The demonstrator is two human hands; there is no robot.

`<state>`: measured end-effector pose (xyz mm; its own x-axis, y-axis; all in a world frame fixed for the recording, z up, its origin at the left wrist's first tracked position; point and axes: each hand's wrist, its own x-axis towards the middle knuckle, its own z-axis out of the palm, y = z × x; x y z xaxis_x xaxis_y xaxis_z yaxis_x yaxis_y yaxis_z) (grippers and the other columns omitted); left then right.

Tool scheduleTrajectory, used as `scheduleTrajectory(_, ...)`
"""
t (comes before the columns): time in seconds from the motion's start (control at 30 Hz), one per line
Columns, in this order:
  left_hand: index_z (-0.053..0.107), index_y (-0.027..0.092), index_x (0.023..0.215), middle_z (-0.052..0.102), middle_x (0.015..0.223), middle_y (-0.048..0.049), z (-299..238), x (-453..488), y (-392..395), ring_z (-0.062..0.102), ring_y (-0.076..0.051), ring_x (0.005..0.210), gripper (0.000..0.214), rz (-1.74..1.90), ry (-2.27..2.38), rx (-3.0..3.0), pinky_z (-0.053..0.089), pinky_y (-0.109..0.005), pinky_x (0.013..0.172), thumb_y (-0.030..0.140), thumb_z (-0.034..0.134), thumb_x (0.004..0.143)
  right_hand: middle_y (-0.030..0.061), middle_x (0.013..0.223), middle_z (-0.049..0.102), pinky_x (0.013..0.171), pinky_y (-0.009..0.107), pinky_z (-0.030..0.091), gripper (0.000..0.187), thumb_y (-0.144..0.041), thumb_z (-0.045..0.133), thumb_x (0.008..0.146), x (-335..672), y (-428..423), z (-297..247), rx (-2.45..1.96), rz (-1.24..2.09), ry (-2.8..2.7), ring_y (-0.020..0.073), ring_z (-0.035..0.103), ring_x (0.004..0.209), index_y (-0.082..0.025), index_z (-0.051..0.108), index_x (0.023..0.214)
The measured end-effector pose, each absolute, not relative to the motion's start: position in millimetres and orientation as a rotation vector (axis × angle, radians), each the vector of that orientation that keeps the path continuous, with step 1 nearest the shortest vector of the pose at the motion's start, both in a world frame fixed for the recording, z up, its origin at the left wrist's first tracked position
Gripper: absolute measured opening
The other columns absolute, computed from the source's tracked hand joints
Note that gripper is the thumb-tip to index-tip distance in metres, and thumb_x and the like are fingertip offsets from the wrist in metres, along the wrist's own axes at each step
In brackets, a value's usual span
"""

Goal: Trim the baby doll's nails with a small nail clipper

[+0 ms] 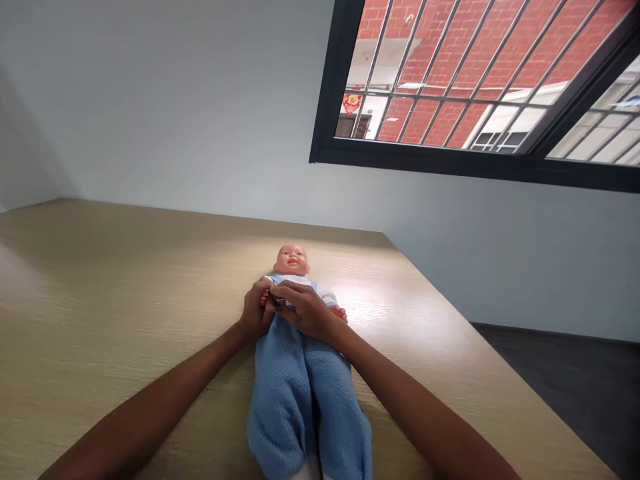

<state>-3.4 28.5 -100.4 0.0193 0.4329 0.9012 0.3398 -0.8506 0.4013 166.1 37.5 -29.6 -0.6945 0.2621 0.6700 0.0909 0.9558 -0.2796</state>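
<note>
Lying on its back in the middle of the table (125, 280), the doll (293, 261) appeared in the head view with its head pointing away from the person and its legs toward them. A blue fleece garment (305, 393) covered it from the chest down in two long legs that ran off the lower edge of the picture.

The left hand (256, 312) and the right hand (306, 310) met at the doll's chest, touching each other. Each grip was closed to a pinch on the top edge of the fleece. Something small and dark showed between the fingertips, perhaps a fastener, but the view was too small to tell.

The doll looked light, with a hard, smooth plastic head and hands that would likely slip in bare fingers. The fleece looked soft, limp and grippy, so it would probably bunch rather than hold a shape. The trunk under the arms seemed the surest place to hold the doll, and the hem the surest for the garment.

Counted, there were one doll, one garment, two hands and one table. One barred window (475, 80) sat in the wall (200, 120) beyond.
</note>
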Motion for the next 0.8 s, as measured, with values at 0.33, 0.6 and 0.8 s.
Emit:
scheduleTrajectory(0.33,0.049,0.021,0.118,0.056,0.092,-0.0047,-103,-4,30,0.054,-0.016,0.072,0.031,1.992,0.783,2.195,0.047,-0.028,0.064,0.044,0.047,0.098,0.0025,0.083,0.064,0.067,0.027,0.049,0.021,-0.033,0.064,0.091,163,41,-38,-0.36,0.459,-2.183,0.0148,0.059,0.071,-0.021,0.06,0.108)
scheduleTrajectory(0.6,0.054,0.021,0.114,0.059,0.09,-0.0049,-96,-2,28,0.054,-0.015,0.072,0.019,2.018,0.779,2.19,0.046,-0.027,0.065,0.031,0.048,0.1,0.0016,0.076,0.063,0.061,0.026,0.047,0.019,-0.037,0.062,0.089,160,38,-33,-0.418,0.567,-2.02,0.0131,0.057,0.065,-0.018,0.057,0.085)
scheduleTrajectory(0.8,0.056,0.02,0.101,0.057,0.081,-0.0011,-92,0,24,0.049,-0.012,0.065,0.01,1.988,0.867,2.153,0.042,-0.025,0.061,0.027,0.049,0.099,-0.0004,0.07,0.059,0.053,0.026,0.045,0.024,-0.042,0.064,0.089,160,38,-26,-0.448,0.945,-1.87,0.0125,0.055,0.059,-0.021,0.054,0.084)
